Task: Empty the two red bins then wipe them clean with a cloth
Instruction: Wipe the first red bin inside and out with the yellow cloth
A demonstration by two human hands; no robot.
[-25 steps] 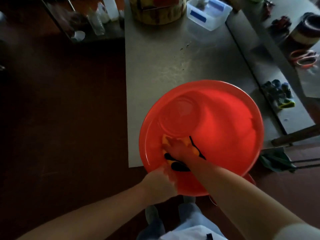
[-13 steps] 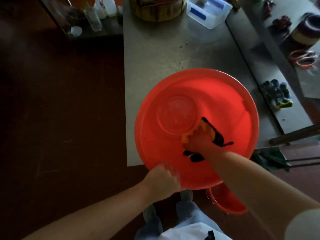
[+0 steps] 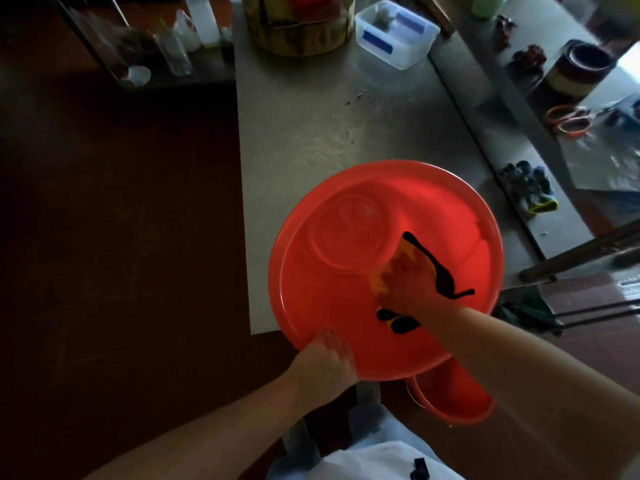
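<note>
The big red bin (image 3: pixel 346 306) sits tipped toward the person at the near edge of the metal table (image 3: pixel 311 116), its near rim hanging past that edge over the dark floor (image 3: pixel 121 237). The left hand (image 3: pixel 325 362) curls over the near rim and grips it. Inside, the right hand (image 3: pixel 405 282) presses flat, fingers spread, on a yellow and black cloth (image 3: pixel 443 278) against the bin's inner wall, just right of the round bottom. A second red bin (image 3: pixel 453 403) shows below, partly hidden under the first. Bare tabletop lies beyond the far rim, up to a clear plastic box (image 3: pixel 394 32).
</note>
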